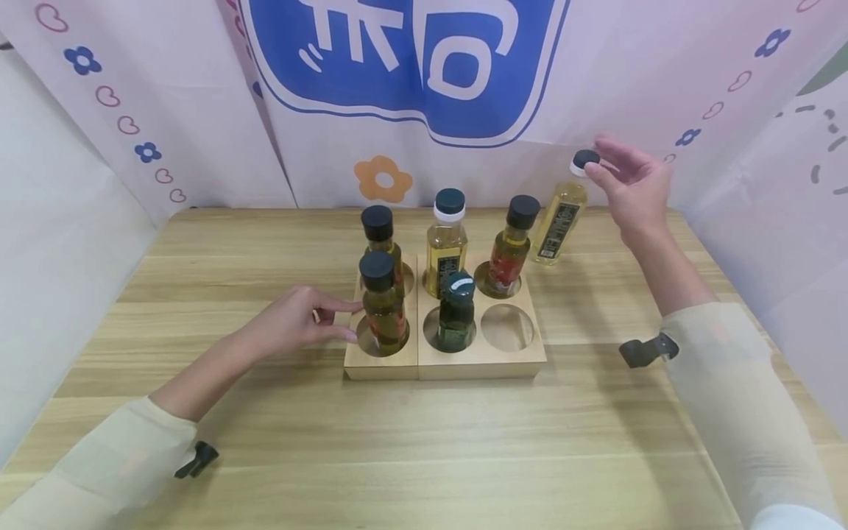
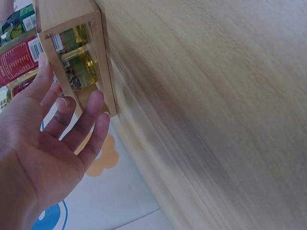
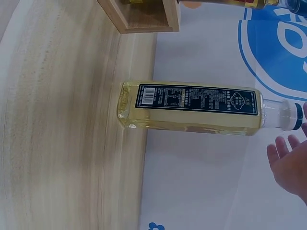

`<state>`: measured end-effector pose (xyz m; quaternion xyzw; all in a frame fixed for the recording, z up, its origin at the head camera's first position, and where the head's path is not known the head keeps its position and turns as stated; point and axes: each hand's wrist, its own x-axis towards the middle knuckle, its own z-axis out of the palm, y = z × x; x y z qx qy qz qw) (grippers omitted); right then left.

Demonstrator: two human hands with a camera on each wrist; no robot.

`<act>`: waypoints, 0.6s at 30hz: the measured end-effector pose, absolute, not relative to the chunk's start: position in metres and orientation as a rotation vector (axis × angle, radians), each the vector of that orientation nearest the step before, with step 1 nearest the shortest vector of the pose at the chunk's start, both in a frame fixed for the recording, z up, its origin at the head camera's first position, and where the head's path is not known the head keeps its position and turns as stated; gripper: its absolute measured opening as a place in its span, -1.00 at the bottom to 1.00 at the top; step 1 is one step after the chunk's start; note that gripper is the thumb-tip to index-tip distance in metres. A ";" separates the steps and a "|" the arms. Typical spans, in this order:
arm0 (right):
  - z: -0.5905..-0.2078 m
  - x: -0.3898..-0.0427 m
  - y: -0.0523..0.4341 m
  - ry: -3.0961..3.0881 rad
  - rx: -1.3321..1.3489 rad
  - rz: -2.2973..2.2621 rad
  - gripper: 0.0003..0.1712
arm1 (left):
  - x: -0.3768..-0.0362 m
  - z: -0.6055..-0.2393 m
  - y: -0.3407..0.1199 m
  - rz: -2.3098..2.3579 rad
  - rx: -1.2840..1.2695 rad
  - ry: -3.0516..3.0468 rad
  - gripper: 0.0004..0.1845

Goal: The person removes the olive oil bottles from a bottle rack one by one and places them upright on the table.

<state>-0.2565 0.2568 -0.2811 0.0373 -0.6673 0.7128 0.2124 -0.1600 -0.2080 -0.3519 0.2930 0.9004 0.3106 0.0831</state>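
Fingers of right hand [image 1: 632,188] spread at lone bottle [image 1: 559,221] cap, left hand [image 1: 291,324] fingers relaxed against rack [image 1: 404,364].

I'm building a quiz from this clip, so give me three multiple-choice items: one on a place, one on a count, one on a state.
1. Where does the pale yellow bottle outside the wooden rack stand?
A. left of the rack
B. on the table right of the rack's far corner
C. in the front row

2. How many bottles sit in the rack?
A. three
B. five
C. six

3. What is the right hand doing?
A. open at the loose bottle's cap
B. flat on the table
C. gripping the rack

Key: 1 B, it stands on the table beyond the rack's right end. 2 B, one front hole is empty. 3 A, its fingers are spread by the black cap.
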 end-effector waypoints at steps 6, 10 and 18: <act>-0.271 -0.252 0.255 -1.910 0.124 1.753 -0.62 | -0.161 -0.351 -0.208 0.918 0.868 2.689 -0.48; -0.264 -0.246 0.251 -1.913 0.203 1.664 -0.65 | -0.161 -0.351 -0.208 0.915 0.877 2.688 -0.48; -0.252 -0.225 0.235 -1.875 0.428 1.785 -0.67 | -0.160 -0.350 -0.207 0.917 0.886 2.687 -0.49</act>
